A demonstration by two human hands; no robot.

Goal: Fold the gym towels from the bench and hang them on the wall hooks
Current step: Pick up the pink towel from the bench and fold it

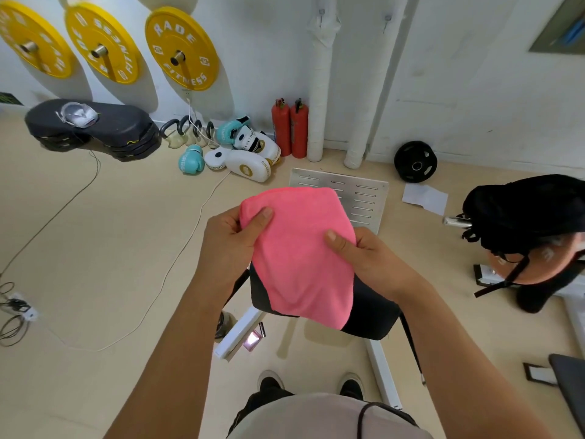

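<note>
A folded pink towel (300, 251) hangs in the air in front of me, above the black padded bench (373, 308). My left hand (231, 242) grips its upper left corner, thumb on top. My right hand (364, 251) pinches its right edge, thumb pressed on the cloth. High on the white wall are two hooks: the left hook (321, 17) and the right hook (387, 22), both bare.
Two red fire extinguishers (289, 129) stand by a white wrapped pipe (319, 90). Boxing gloves and pads (243, 150) lie on the floor. Yellow weight plates (182, 47) hang on the wall. A black bag (525, 213) sits at right. Cables (79, 191) run across the floor.
</note>
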